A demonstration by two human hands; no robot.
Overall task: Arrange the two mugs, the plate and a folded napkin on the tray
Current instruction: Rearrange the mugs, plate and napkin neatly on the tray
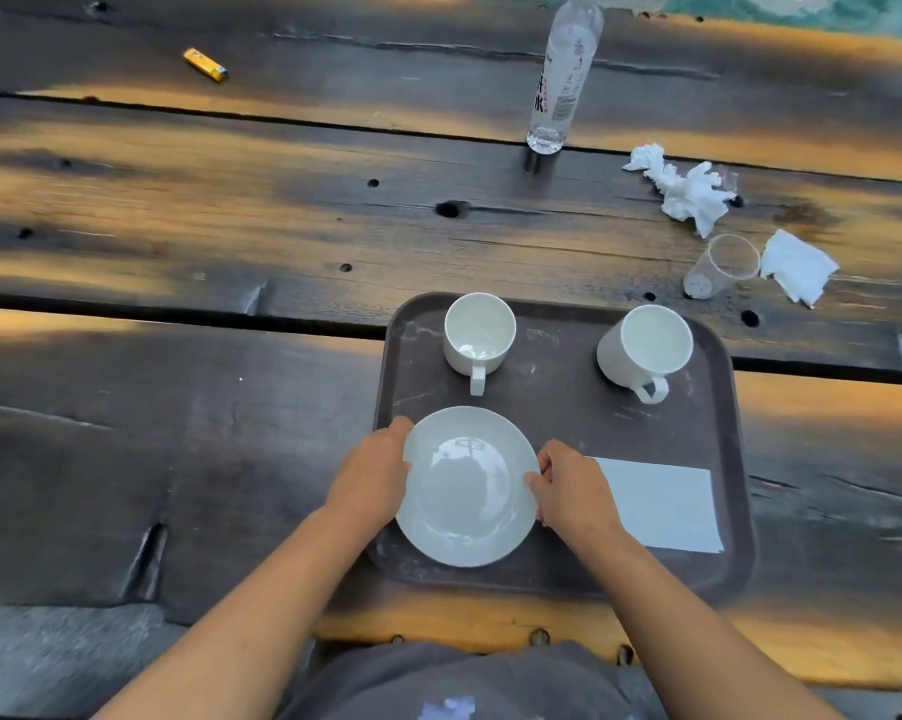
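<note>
Holding plate (469,485) on tray (558,407), left hand (373,472), right hand (576,493)

- The bottle (563,75) is cut by the top edge, its label too small to read.
- The right hand (573,491) hides one end of the napkin (667,504).
- The left hand (373,475) hides some rim of the plate (469,485).

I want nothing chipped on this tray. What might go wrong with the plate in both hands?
The plate, gripped by the left hand and right hand, lies close to the left rim of the tray; set on that rim, it may rock. Slid right, it may rumple the folded napkin beside the right hand. Pushed forward, it may knock the left mug, whose handle points at it.
</note>
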